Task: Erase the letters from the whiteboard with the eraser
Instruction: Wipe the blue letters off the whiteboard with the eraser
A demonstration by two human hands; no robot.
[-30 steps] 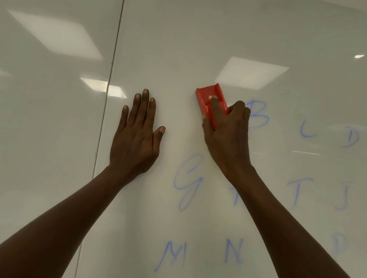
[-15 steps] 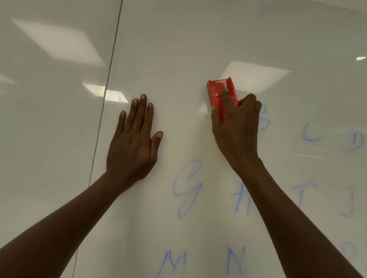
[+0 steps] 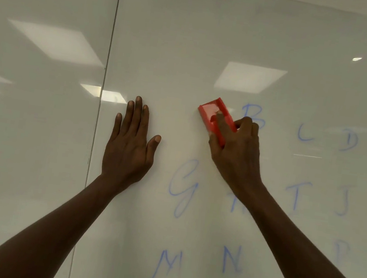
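My right hand [image 3: 238,154] grips a red eraser [image 3: 214,115] and presses it against the whiteboard [image 3: 191,45], just left of a blue letter B [image 3: 252,116]. The board under and left of the eraser shows no writing. Flat on the board lies my left hand [image 3: 131,145], fingers spread and pointing up, holding nothing. Blue handwritten letters remain: C [image 3: 304,133], D [image 3: 349,142], G [image 3: 183,186], T [image 3: 297,193], M [image 3: 168,265], N [image 3: 232,259]. My right wrist partly covers a letter below the B.
A vertical seam [image 3: 100,103] divides the board from a blank panel [image 3: 27,117] on the left. Ceiling lights reflect as bright patches on the glossy surface. More faint letters run off the right edge.
The eraser and my right hand slid down and left from beside the B's top, uncovering the B again. My left hand has stayed flat in place.
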